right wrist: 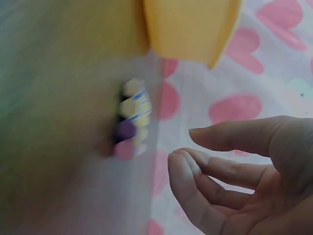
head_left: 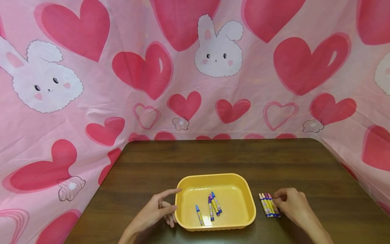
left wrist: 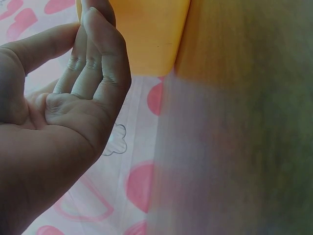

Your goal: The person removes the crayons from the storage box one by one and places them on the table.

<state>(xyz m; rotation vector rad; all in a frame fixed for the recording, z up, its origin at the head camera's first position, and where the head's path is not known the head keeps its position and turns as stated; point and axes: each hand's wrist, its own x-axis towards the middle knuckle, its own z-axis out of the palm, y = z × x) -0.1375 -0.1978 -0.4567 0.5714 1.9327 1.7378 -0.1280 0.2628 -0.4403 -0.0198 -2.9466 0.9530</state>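
A yellow plastic tray (head_left: 213, 176) sits near the front edge of a dark wooden table (head_left: 213, 154). Several paper-wrapped crayons (head_left: 214, 205) lie inside it, one blue crayon (head_left: 199, 215) a little apart to the left. More crayons (head_left: 269, 205) lie in a row on the table just right of the tray. My left hand (head_left: 166, 203) rests at the tray's left rim with relaxed fingers and holds nothing; the left wrist view shows those fingers (left wrist: 90, 58) against the tray wall (left wrist: 146, 34). My right hand (head_left: 281, 200) hovers at the row's right side. Its fingers (right wrist: 195, 161) are loosely bent, just clear of the crayons (right wrist: 131, 117).
A pink cloth (head_left: 195, 67) printed with red hearts and white bunnies hangs behind the table and drapes past both its sides. The far half of the table holds nothing. The tray's underside (right wrist: 190, 24) shows blurred in the right wrist view.
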